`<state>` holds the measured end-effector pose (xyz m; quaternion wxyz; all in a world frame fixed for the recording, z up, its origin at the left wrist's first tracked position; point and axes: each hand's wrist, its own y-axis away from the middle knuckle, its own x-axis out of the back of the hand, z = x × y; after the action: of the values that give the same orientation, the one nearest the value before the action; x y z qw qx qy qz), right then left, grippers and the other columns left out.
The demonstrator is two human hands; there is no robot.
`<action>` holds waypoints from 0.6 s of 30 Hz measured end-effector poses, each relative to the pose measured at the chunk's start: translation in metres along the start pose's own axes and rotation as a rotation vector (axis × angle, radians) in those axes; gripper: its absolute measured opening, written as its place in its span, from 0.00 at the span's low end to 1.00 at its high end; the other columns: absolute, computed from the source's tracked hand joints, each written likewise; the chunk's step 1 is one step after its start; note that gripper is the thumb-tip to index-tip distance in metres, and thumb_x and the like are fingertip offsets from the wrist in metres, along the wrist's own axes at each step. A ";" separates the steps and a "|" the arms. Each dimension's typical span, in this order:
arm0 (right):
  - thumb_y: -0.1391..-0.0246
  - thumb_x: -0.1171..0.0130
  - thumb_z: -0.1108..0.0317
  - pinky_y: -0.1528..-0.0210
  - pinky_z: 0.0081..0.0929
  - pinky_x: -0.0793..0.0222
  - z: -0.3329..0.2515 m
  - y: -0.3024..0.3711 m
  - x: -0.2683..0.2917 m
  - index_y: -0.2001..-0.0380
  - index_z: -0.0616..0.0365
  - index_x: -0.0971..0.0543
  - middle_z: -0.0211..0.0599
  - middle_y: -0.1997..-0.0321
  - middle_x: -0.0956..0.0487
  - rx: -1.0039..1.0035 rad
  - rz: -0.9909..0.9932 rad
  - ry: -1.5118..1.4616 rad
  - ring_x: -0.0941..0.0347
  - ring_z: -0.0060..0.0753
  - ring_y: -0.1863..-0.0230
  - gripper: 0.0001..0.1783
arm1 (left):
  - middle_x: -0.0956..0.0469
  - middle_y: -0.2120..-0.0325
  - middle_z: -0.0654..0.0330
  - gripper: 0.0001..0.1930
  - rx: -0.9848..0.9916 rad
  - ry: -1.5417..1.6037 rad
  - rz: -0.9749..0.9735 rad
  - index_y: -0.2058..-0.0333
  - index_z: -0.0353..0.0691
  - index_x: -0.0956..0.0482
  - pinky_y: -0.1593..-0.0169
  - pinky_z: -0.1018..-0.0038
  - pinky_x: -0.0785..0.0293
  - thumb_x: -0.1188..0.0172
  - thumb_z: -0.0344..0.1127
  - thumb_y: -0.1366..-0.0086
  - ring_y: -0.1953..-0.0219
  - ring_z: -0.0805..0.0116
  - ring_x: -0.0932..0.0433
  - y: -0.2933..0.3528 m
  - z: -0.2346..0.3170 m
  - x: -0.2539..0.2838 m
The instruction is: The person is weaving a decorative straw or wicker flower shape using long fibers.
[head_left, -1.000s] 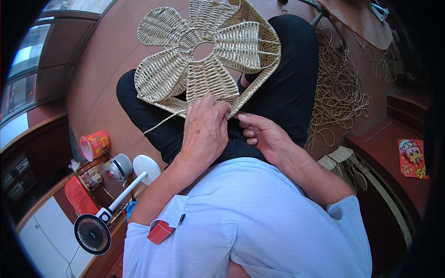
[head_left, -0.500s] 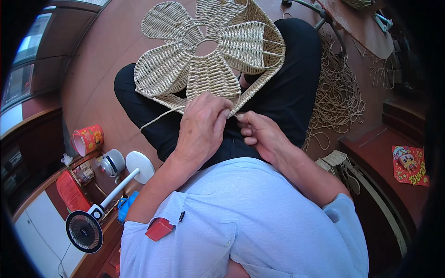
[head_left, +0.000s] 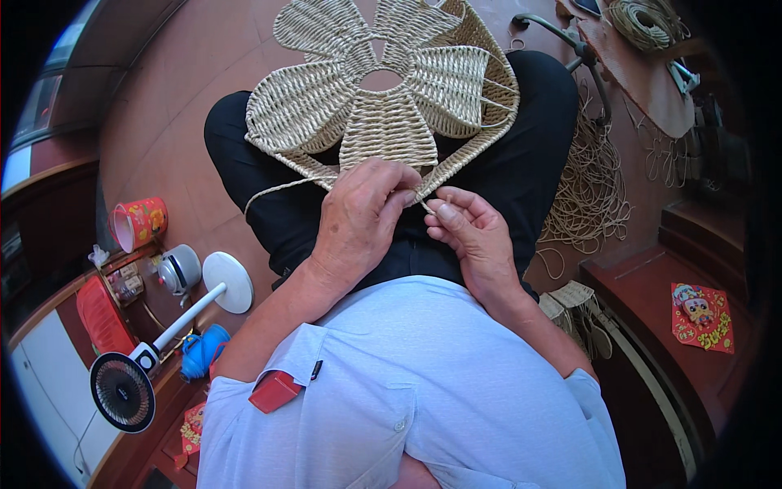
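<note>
A woven straw piece (head_left: 387,130), shaped like a flower with broad petals inside a bound rim, rests across my lap. My left hand (head_left: 356,216) is closed on the near corner of its rim, thumb and fingers pinching at the edge below the front petal. Just right of it, my right hand (head_left: 476,236) pinches a short end of straw cord (head_left: 425,207) that comes out at that corner. Another length of cord (head_left: 277,190) trails leftward from under my left hand over my dark trousers. What lies under my left fingers is hidden.
On the floor at right lies a heap of loose cord (head_left: 590,200); a coil of cord (head_left: 648,23) sits far right. At left are a white-stemmed fan (head_left: 122,391), a red patterned bucket (head_left: 140,224) and a blue jug (head_left: 204,352). A red decorated card (head_left: 702,318) lies at right.
My right hand has turned and its fingers have opened out somewhat, still pinching the cord end. The woven piece has shifted a little right in view as my head moved.
</note>
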<state>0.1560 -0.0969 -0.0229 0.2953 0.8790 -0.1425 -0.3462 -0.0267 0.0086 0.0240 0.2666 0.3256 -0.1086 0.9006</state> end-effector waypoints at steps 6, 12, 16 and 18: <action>0.27 0.35 0.74 0.40 0.29 0.13 -0.005 0.008 -0.007 0.37 0.68 0.23 0.47 0.43 0.12 0.113 -0.052 0.004 0.13 0.33 0.46 0.20 | 0.16 0.61 0.54 0.12 0.040 0.102 0.074 0.52 0.35 0.15 0.56 0.69 0.17 0.31 0.20 0.34 0.61 0.61 0.14 0.005 0.000 -0.002; 0.27 0.36 0.77 0.43 0.27 0.15 -0.017 0.010 -0.025 0.39 0.67 0.23 0.47 0.46 0.12 0.345 -0.114 0.238 0.13 0.31 0.47 0.17 | 0.20 0.60 0.55 0.12 -0.134 -0.124 0.250 0.55 0.38 0.13 0.52 0.62 0.21 0.29 0.22 0.38 0.56 0.55 0.18 0.019 -0.005 0.013; 0.33 0.33 0.81 0.52 0.27 0.17 -0.027 0.001 -0.033 0.52 0.64 0.14 0.41 0.51 0.11 0.710 -0.107 0.880 0.13 0.27 0.54 0.08 | 0.21 0.63 0.56 0.10 -0.151 -0.248 0.170 0.56 0.40 0.12 0.49 0.59 0.27 0.28 0.27 0.37 0.56 0.54 0.21 0.020 -0.004 0.015; 0.35 0.31 0.81 0.55 0.29 0.18 -0.031 -0.007 -0.036 0.56 0.63 0.13 0.40 0.53 0.12 0.803 -0.067 0.985 0.14 0.30 0.56 0.07 | 0.22 0.65 0.58 0.09 -0.096 -0.357 0.105 0.57 0.41 0.12 0.49 0.60 0.30 0.29 0.31 0.35 0.58 0.56 0.23 0.018 -0.002 0.014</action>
<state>0.1516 -0.0618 0.0099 -0.0373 0.9814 -0.0813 0.1700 -0.0472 0.0003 0.0312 0.2109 0.4608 -0.2141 0.8351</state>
